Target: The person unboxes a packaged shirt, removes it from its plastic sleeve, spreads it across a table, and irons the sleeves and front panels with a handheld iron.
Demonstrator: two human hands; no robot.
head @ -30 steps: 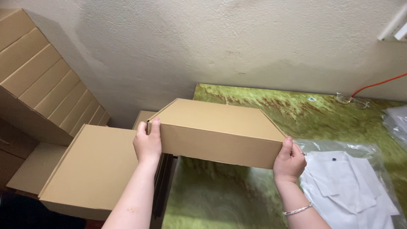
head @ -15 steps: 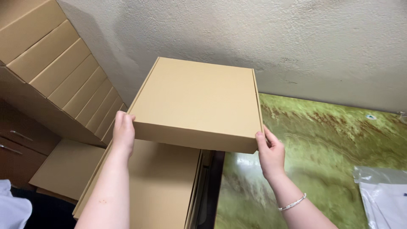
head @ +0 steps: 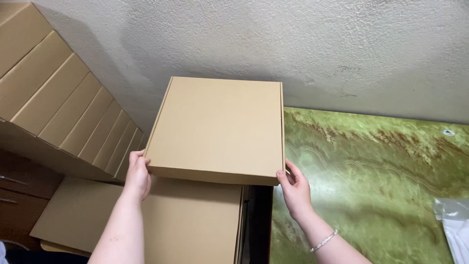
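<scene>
A flat brown cardboard box (head: 217, 128) was held in the centre of the frame, its closed lid facing up and its far edge close to the rough white wall (head: 293, 44). The box's near left corner was gripped by the left hand (head: 138, 175), whose fingers (head: 135, 157) were clamped on the side wall just under the lid edge. The near right corner was gripped by the right hand (head: 293, 188), with its fingers (head: 282, 174) closed against the box's front edge and underside; a thin silver bracelet (head: 323, 240) was worn on that wrist.

Directly below the held box, a second flat box (head: 195, 225) of the same kind was seen in the lower middle of the frame, its right edge lined up beside a dark gap (head: 259, 220) that separated it from the green marbled table (head: 371, 186). Whether the held box touched the one beneath could not be told. A row of stacked cardboard boxes (head: 63, 102) was ranged along the upper left of the frame, near the held box's left edge, so little room was left on that side. A broad stretch of bare table surface was open to the right. A clear plastic bag (head: 454, 220) was cut off by the lower right edge of the frame, well apart from the hands.
</scene>
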